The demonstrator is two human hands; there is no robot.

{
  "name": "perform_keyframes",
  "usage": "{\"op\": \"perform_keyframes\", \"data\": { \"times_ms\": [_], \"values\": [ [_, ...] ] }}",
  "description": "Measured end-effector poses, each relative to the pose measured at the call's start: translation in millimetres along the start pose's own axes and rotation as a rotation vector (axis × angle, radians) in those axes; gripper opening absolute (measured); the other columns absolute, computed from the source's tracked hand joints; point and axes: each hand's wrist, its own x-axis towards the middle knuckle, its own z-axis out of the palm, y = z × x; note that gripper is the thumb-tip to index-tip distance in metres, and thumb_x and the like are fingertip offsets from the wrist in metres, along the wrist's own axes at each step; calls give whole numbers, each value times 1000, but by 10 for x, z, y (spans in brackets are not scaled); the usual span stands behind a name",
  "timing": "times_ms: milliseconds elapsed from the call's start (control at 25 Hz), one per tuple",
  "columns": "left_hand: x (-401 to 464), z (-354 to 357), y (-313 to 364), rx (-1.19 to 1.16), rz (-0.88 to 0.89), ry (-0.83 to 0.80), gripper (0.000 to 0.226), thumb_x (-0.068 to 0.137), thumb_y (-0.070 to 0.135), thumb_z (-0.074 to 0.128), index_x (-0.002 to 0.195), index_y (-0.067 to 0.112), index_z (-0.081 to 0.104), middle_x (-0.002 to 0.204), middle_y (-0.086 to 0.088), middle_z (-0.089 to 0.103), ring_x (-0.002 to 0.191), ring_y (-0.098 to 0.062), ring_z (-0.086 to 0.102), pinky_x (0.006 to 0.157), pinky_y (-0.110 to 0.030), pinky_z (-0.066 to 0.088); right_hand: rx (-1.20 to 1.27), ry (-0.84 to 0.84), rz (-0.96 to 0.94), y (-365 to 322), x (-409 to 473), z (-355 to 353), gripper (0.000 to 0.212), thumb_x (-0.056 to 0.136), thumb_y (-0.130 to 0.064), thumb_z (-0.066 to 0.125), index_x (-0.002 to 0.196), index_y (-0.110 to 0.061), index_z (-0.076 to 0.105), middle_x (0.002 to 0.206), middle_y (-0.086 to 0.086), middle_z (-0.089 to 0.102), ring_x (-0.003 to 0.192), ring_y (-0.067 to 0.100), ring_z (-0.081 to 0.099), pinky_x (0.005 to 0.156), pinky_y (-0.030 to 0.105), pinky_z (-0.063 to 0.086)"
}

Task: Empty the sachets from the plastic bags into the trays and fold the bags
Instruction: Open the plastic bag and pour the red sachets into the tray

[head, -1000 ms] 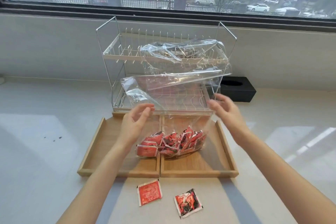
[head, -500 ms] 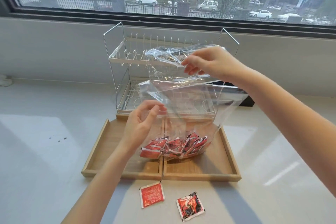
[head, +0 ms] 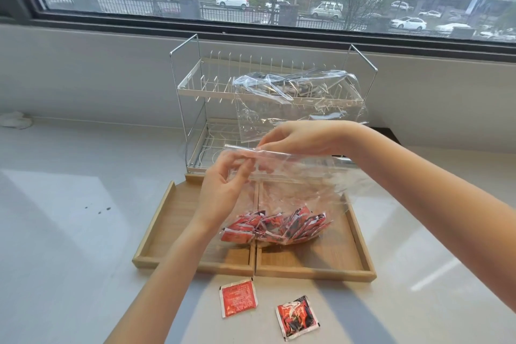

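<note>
Head view, looking down: both hands hold the top edge of a clear plastic bag [head: 293, 176] above two wooden trays [head: 360, 234] set side by side on the tabletop [head: 69, 218]. The left hand [head: 223, 190] has its grip narrow, thumb and fingertips pinching the bag's left upper corner; the right hand [head: 304, 138] pinches the same edge just beside it, a little higher and farther from the person. That top edge runs left to right, roughly level, and the bag hangs down from it. The sachets [head: 276, 225], red, lie bunched at the bag's bottom, straight below both grips, resting across the seam where the trays meet. So the load sits opposite the held edge, and the bag's long axis from grip to load is close to upright. I judge the mouth is at the held edge, though the film is too clear to be sure; if so, the bag must be opened and upended, or gripped at its bottom, before anything falls out. The left hand is nearer the sachets. A second bag [head: 296, 98] is draped over the wire rack [head: 184, 86] behind the trays. Two loose sachets [head: 238, 297] lie on the tabletop in front of the trays, outside them
</note>
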Motion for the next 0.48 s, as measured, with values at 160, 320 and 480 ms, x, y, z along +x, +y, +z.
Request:
{"op": "perform_keyframes", "data": {
  "times_ms": [160,320,480],
  "values": [
    [19,-27,-8,25,4,-6,13,77,31,61,90,29,62,91,6,66,83,0,62,65,-13,50,52,-17,24,21,4,36,21,87,-40,55,93,-27,70,84,-7,71,82,5,62,80,23,52],
    [53,-45,-62,58,-30,31,15,77,18,66,87,11,57,71,17,63,67,5,59,57,-12,48,119,80,29,38,25,72,19,80,-37,65,91,-24,73,83,-1,70,77,6,60,75,21,54],
    [48,-56,-46,97,-1,13,18,76,7,67,75,23,59,65,23,64,60,7,57,55,-9,45,155,120,64,46,31,101,13,73,-37,72,79,-26,73,69,-11,67,67,-2,62,58,9,50]
  ]
}}
